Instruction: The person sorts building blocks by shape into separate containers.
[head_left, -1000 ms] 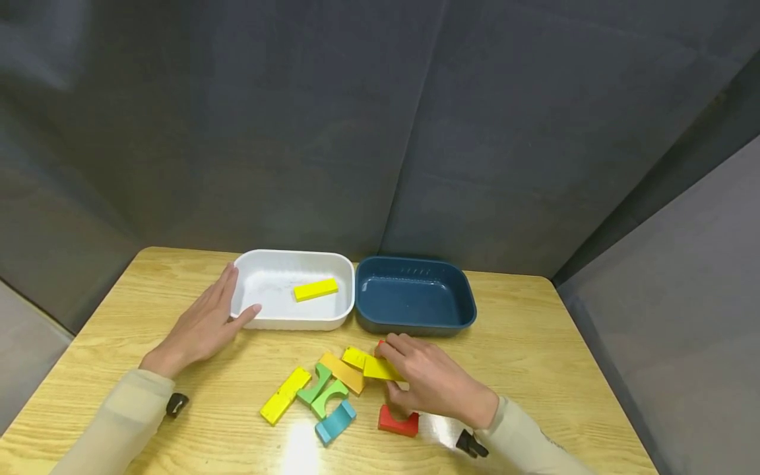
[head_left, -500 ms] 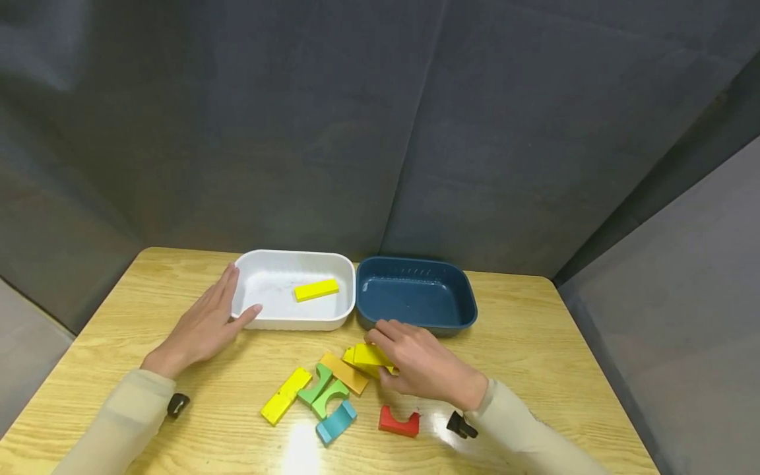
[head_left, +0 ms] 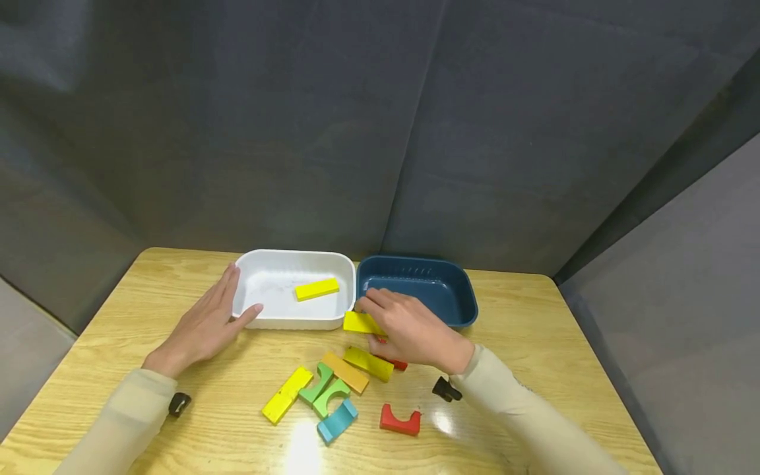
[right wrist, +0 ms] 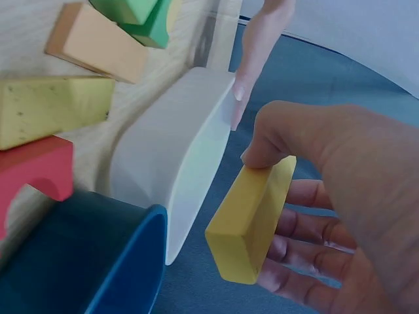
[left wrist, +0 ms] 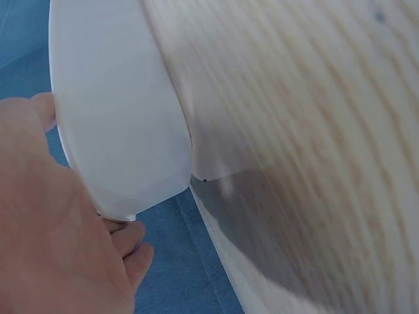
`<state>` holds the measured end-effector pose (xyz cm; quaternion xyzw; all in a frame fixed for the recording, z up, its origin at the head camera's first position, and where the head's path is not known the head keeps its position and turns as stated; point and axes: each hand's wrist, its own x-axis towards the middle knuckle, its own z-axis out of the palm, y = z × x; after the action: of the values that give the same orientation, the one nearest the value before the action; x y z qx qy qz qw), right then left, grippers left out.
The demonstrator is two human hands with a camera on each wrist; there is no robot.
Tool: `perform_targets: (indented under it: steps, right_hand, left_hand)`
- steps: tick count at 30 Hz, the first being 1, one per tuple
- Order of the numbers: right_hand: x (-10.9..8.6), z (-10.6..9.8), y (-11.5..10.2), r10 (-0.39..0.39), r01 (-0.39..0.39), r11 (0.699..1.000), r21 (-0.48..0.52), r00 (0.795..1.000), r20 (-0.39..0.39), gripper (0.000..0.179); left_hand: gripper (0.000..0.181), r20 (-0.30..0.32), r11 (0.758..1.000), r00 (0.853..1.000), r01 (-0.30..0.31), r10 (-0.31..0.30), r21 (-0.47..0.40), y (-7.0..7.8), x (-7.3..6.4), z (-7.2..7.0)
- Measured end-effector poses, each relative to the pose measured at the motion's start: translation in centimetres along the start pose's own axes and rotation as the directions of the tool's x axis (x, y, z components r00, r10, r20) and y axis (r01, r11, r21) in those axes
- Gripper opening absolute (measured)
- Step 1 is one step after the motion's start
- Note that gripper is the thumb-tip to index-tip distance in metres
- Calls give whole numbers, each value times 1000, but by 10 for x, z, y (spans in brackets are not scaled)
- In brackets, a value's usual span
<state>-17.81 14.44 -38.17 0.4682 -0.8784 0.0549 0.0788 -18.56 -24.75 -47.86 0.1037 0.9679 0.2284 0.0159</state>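
Observation:
My right hand (head_left: 410, 330) pinches a yellow block (right wrist: 249, 219) between thumb and fingers, in front of where the two bins meet. My left hand (head_left: 204, 320) rests with straight fingers along the left end of the white bin (head_left: 249, 323), its thumb over the front rim. Inside that bin lies another yellow block (head_left: 316, 289). Beside it stands a dark blue bin (head_left: 457, 297), partly covered by my right hand. Below the right hand a yellow block (head_left: 369, 364) lies on the table, with a red block (right wrist: 39, 170) partly hidden behind the hand in the head view.
On the wooden table (head_left: 510, 343) lie an orange block (head_left: 346, 373), two green arch blocks (head_left: 330, 396), a blue curved block (head_left: 337, 422), yellow pieces (head_left: 287, 396) and a red arch block (head_left: 400, 420). A dark curtain (head_left: 285, 132) hangs behind the table.
My right hand has lifted the yellow block off the pile and carried it up and left toward the bins. Another yellow block underneath is uncovered. The left hand has stayed put.

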Motion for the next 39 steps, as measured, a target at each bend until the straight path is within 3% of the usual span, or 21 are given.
perform_targets:
  steps: [17, 25, 39]
  right_hand:
    - [50, -9, 4, -56, 57, 998, -6, 997, 46, 42]
    - [85, 1, 11, -34, 34, 999, 1, 994, 107, 45]
    - [136, 19, 9, -111, 116, 993, -32, 987, 120, 42]
  left_hand:
    - [103, 1, 1000, 1000, -3, 3, -8, 2, 1, 0]
    - [103, -5, 1000, 1000, -6, 6, -5, 2, 2, 3]
    - [103, -1, 1000, 1000, -4, 4, -4, 4, 4, 3]
